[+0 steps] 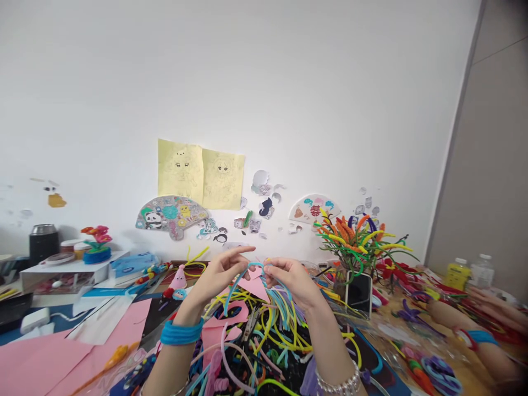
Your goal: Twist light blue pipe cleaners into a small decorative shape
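Note:
Between my two hands arches a light blue pipe cleaner, its ends hanging down on both sides. My left hand pinches it near the thumb tip, with the index finger stretched out above. The fingers of my right hand are closed on the same pipe cleaner, close to the left fingertips. Below lies a tangled heap of yellow, blue and pink pipe cleaners, with pink paper scraps among them. A blue band circles my left wrist and a beaded bracelet my right.
Pink paper sheets cover the left side. A vase of pipe-cleaner stems and a phone stand right of my hands. Further right, another person's arm reaches over the table. A white stand is at far left.

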Motion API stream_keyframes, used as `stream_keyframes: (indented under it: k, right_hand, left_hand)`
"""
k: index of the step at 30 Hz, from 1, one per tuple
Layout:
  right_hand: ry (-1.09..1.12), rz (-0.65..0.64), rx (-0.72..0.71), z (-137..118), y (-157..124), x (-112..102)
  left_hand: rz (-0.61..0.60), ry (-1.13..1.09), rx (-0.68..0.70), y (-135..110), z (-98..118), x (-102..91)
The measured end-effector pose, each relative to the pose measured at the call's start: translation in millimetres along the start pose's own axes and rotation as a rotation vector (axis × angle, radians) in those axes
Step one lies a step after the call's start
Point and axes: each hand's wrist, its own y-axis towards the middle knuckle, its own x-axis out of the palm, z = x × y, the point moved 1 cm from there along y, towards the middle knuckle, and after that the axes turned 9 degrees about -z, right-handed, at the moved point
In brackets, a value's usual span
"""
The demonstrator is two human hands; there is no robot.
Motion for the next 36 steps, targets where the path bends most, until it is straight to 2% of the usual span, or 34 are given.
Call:
stream_keyframes:
  k: [4, 14, 20, 25, 31, 36]
  right_hand:
    - [0.049, -0.03, 0.035, -3.7, -2.0, 0.4]
    - [0.119, -0.034, 0.039, -1.0, -2.7, -8.4]
    - [0.116, -0.054, 0.044, -2.6, -4.9, -6.9]
    - [0.106, -0.066, 0.064, -1.8, -4.5, -5.2]
    - [0.175, -0.057, 0.068, -0.1, -4.0, 1.0]
    - [0.115, -0.103, -0.025, -0.8, -2.4, 6.7]
  left_hand:
    - [-0.066, 0.051, 0.103, -2.3, 0.6, -0.1]
    - [-0.108, 0.645, 0.345, -3.8, 8.1, 5.1]
    - [-0.162, 0.823, 0.487, -10.3, 25.9, 11.6]
    - [-0.144, 0.915, 0.502, -10.6, 28.5, 12.7]
    - [0.001, 0.882, 0.497, -7.8, 20.1, 13.1]
    - [0.11, 0.774, 0.331, -6.2, 21.9, 16.9]
